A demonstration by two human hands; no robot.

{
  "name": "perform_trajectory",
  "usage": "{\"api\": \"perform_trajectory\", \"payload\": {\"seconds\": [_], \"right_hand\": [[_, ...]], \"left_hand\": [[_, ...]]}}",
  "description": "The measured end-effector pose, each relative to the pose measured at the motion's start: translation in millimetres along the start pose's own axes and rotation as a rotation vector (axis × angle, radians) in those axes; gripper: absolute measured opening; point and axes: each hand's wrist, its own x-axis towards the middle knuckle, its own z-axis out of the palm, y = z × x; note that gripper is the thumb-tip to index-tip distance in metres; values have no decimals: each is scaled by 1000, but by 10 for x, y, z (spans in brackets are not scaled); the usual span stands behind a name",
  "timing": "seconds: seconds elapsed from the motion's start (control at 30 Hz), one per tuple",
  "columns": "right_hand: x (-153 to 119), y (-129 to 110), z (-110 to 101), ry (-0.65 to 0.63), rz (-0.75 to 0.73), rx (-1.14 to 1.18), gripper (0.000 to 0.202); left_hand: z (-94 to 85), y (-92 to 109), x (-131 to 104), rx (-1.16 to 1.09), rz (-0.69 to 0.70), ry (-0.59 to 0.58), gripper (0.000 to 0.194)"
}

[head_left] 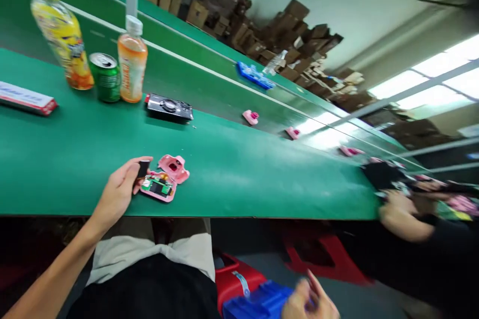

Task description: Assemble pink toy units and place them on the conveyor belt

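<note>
My left hand (121, 183) pinches a small flat black rectangular piece (142, 169) between thumb and fingers. Its fingertips are right at the edge of an opened pink toy-camera casing (159, 198) on the green table. One half of that casing holds a green circuit board (156, 187) and thin wires; the other pink half (175, 166) lies tilted behind it. My right hand (310, 301) is low at the bottom right, off the table, beside a blue plastic tray (258, 303). Motion smears its fingers, so whether they hold anything is unclear.
Behind the casing stand a yellow-capped bottle (62, 35), a green can (106, 77), an orange drink bottle (132, 62) and a black box-like item (169, 107). Pink casings (250, 117) lie along the conveyor. A red stool (234, 279) supports the tray. A co-worker's hand (400, 207) is at right.
</note>
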Motion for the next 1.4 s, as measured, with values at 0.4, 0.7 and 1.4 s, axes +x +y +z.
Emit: {"api": "perform_trajectory", "payload": {"seconds": [0.4, 0.7, 1.4], "right_hand": [[117, -3330, 750, -1260, -1185, 705, 13], [151, -3078, 626, -1252, -1075, 758, 5], [-154, -2483, 708, -947, -823, 966, 17]], "left_hand": [[4, -87, -102, -6, 196, -144, 53], [0, -16, -143, 13, 211, -209, 41], [62, -118, -264, 667, 529, -46, 26]]}}
